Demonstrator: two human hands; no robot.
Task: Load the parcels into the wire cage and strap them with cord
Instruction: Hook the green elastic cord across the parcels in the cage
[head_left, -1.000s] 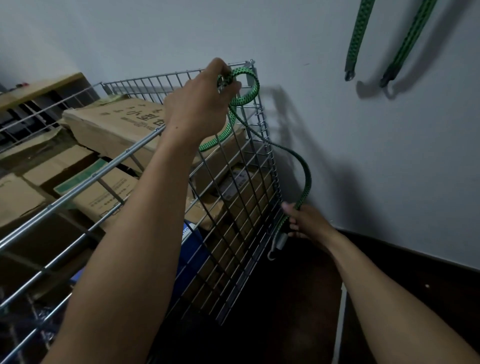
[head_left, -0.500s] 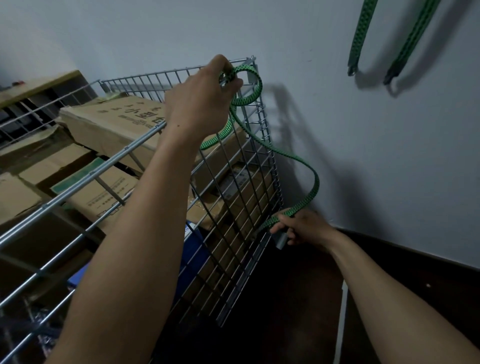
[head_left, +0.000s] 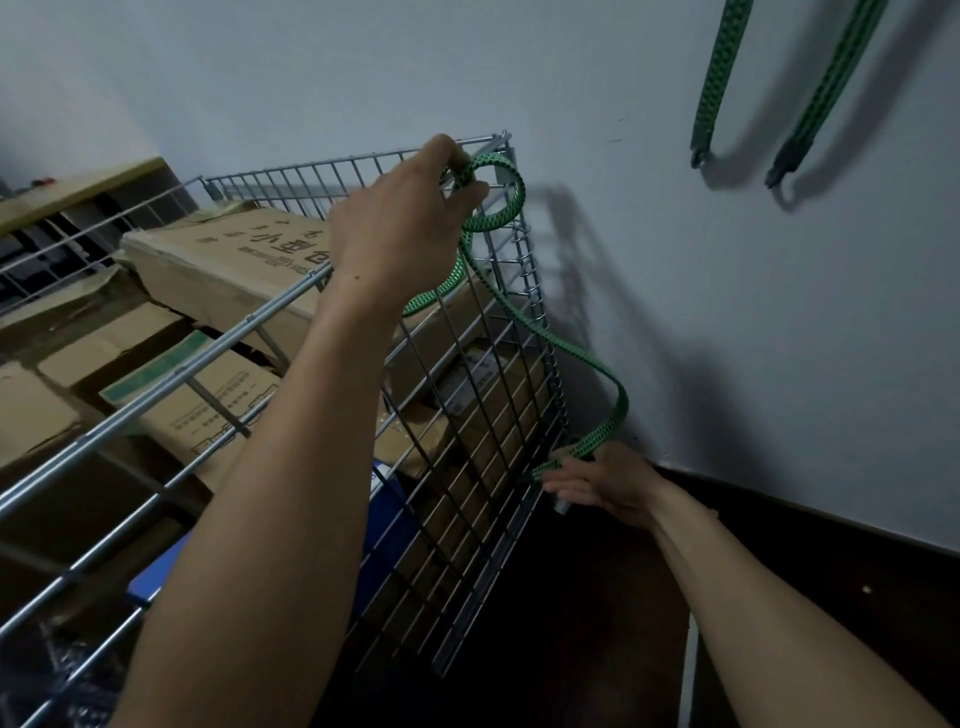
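A wire cage (head_left: 291, 299) holds several cardboard parcels (head_left: 223, 260), stacked up to its rim. A green flat cord (head_left: 558, 340) loops at the cage's far top corner and snakes down its right side panel. My left hand (head_left: 400, 228) pinches the looped upper end of the cord at that corner. Low by the cage's bottom right edge, my right hand (head_left: 602, 486) holds the cord's lower end, with a metal hook end poking out below the fingers.
Two more green cords (head_left: 711, 83) with hooks hang on the white wall at the upper right. A dark skirting and dark floor (head_left: 597, 623) lie beside the cage. A shelf unit (head_left: 62, 192) stands at the far left. A blue item (head_left: 384, 525) sits low inside the cage.
My right hand has moved the cord's lower end rightward and closer to the cage's bottom corner, and the slack now bows out further right. My left hand stays at the top corner.
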